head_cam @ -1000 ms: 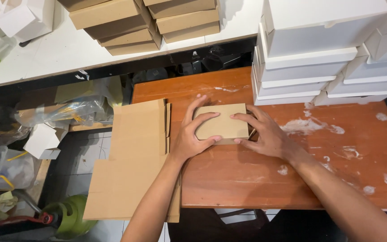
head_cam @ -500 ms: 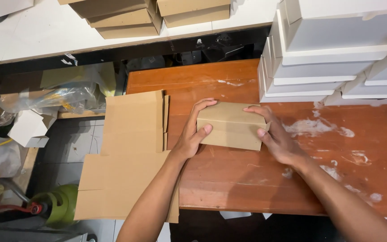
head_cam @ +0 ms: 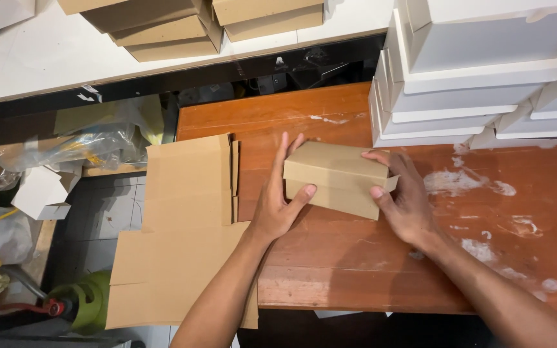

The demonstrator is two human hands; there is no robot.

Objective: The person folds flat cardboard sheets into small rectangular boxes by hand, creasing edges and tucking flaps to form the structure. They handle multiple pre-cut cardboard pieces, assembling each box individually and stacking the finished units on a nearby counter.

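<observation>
Cardboard box (head_cam: 338, 178), small, brown and folded into shape, sits on the reddish wooden table (head_cam: 356, 258) with its lid closed, and every other place here is told from it. It is clamped between both hands: the left hand (head_cam: 277, 205) lies against its left end, fingers reaching up the far side and thumb hooked on the near face, while the right hand (head_cam: 406, 205) cups its right end, thumb pressed on the near corner where a small flap sticks out. That grip from 2 opposite ends looks like a way to keep the thin walls square and the lid down, since such folded board tends to spring open. The box appears matte, plain kraft, with crisp creases and a slightly overhanging top panel. Just left of the box lies a stack of flat cardboard blanks (head_cam: 185, 238), the same dull brown, unfolded and overhanging the table edge, probably kept there for easy reach. Behind and to the right of the box stands a pile of white boxes (head_cam: 478, 71), smooth and sharper-edged, stacked tight to save room. Farther behind the box, on a white counter (head_cam: 46, 58), rest more brown boxes (head_cam: 162, 29). The table surface right of the box is glossy, worn and flecked with white smears.
</observation>
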